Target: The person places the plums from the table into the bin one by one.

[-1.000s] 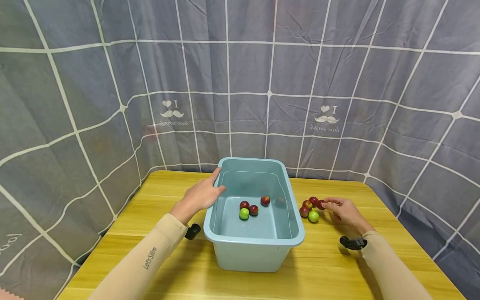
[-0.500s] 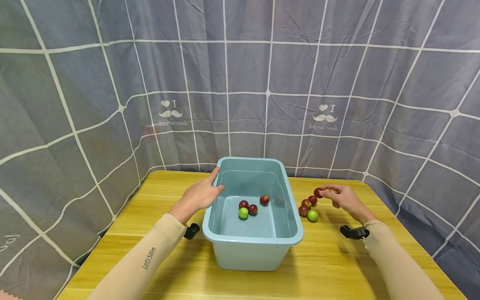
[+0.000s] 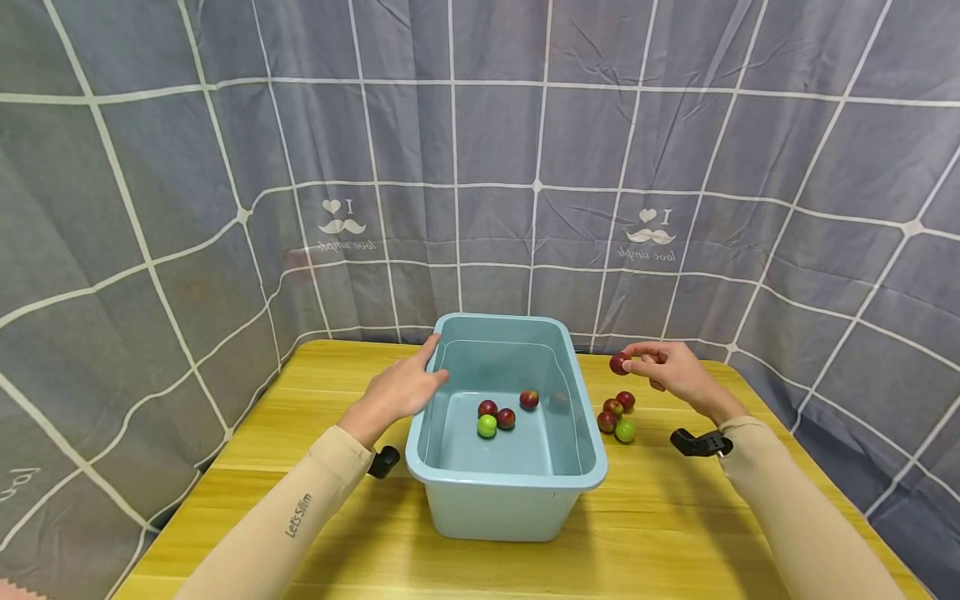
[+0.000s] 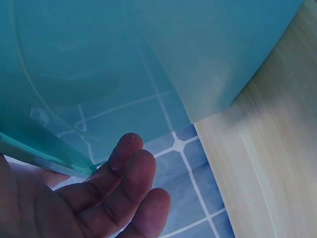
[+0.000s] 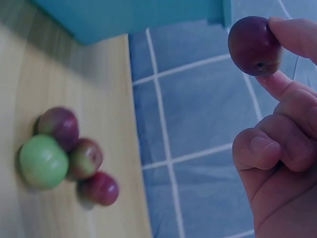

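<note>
Grey checked curtains back a wooden table (image 3: 315,542); left hand (image 3: 401,387) rests flat-fingered on the blue tub (image 3: 517,500) rim; right hand (image 3: 671,371) pinches a red plum (image 3: 619,363) mid-air beside the tub; that light fingertip pinch could drop it.

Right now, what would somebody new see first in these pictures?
Probably the big blue tub in the middle of the yellow table, with four little fruits inside it. Next, the right hand pinching a dark red fruit in the air, above four more fruits lying beside the tub. The left hand rests on the tub's rim.
</note>
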A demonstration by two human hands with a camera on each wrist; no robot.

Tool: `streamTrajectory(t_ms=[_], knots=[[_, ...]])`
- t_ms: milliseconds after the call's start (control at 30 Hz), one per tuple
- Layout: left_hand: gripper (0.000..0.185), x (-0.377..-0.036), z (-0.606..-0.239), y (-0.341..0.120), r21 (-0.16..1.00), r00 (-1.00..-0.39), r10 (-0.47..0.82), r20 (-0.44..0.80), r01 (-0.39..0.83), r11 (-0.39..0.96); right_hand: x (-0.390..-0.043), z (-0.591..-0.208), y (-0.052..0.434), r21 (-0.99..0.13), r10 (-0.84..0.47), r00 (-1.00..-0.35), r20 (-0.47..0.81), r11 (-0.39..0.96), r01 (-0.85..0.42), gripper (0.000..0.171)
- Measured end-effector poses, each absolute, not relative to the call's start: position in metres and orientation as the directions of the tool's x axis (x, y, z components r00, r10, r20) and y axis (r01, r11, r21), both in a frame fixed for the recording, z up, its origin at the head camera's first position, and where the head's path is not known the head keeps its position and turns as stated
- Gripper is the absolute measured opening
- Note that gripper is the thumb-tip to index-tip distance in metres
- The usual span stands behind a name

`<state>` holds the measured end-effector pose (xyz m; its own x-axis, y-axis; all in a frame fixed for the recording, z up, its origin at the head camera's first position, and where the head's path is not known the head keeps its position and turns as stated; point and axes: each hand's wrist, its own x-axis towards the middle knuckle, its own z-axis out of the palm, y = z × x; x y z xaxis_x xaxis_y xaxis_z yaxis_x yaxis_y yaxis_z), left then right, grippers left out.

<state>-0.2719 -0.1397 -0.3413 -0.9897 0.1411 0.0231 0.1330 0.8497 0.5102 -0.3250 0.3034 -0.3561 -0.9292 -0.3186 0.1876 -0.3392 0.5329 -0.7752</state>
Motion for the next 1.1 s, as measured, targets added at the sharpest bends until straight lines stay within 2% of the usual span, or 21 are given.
streamTrajectory(t_ms=[600,1100], knots=[[0.074,-0.272,-0.341,-0.141,0.516,-0.990,0.141,0.011,0.126,0.847,-0.328,-0.308,0.238,-0.658,-0.469,-0.864,0.182,0.595,-0.461,0.032],[0.074,-0.273,-0.342,-0.142,0.518,-0.990,0.142,0.024,0.134,0.845,-0.341,-0.280,0.194,-0.566,-0.601,-0.795,0.079,0.630,-0.532,0.023]])
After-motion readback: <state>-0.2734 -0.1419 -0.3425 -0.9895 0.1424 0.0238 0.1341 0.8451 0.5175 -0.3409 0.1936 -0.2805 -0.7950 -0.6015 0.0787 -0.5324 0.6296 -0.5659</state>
